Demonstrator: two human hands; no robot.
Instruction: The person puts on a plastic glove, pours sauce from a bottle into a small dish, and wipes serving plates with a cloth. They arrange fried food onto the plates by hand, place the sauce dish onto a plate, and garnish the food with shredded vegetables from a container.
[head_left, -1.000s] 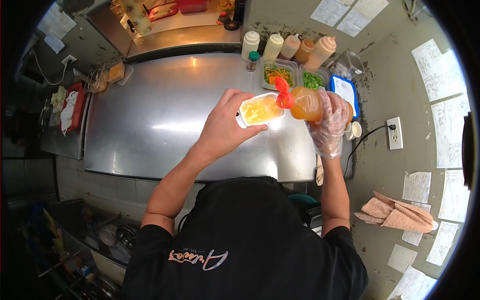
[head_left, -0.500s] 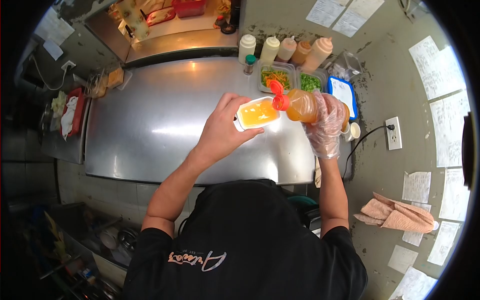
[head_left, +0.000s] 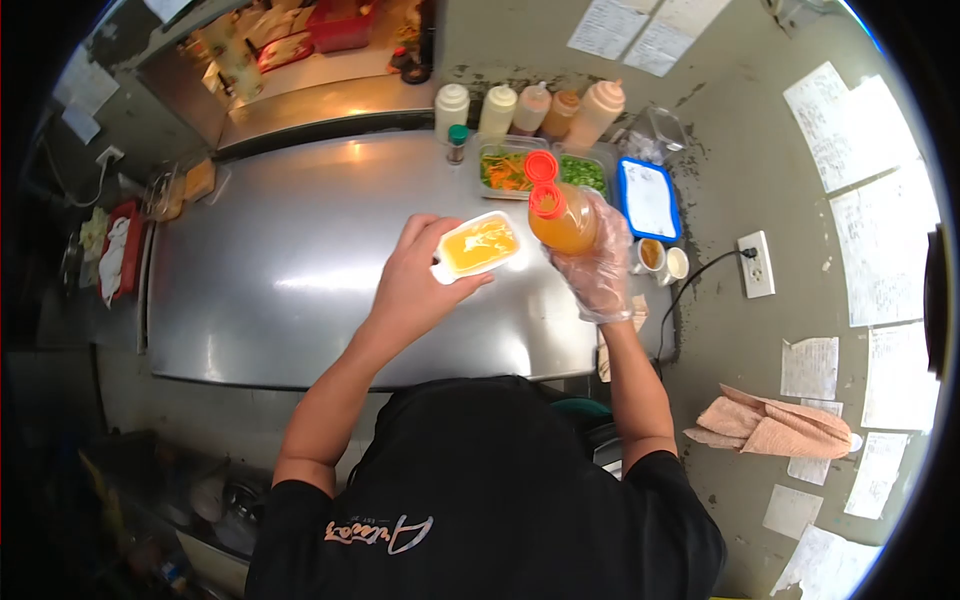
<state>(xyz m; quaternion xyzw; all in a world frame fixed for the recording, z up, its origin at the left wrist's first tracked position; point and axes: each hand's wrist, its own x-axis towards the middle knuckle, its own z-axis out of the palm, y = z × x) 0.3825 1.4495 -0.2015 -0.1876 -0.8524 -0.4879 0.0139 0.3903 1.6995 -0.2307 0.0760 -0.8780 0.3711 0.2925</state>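
Note:
Above the steel table, my left hand (head_left: 415, 275) grips a small white dish (head_left: 440, 268) by its left end, thumb along the near side. Orange-yellow liquid (head_left: 480, 246) fills much of the dish, with bright glints on its surface. My right hand (head_left: 598, 265), in a clear plastic glove, is wrapped round a squeeze bottle (head_left: 565, 225) of amber-orange liquid. The bottle's red flip cap (head_left: 546, 200) is open and points up toward me, just right of the dish and apart from it. The glove hides the bottle's lower part.
Several sauce bottles (head_left: 530, 108) line the back of the steel table (head_left: 290, 270). Before them are a green-capped shaker (head_left: 456, 145), a tub of shredded vegetables (head_left: 505, 170) and one of chopped greens (head_left: 584, 173). A blue-rimmed container (head_left: 650, 200) and two small cups (head_left: 651, 254) stand right.
The squeeze bottle has swung from lying sideways over the dish's right edge to more upright, its mouth now away from the dish. The whole view has shifted slightly.

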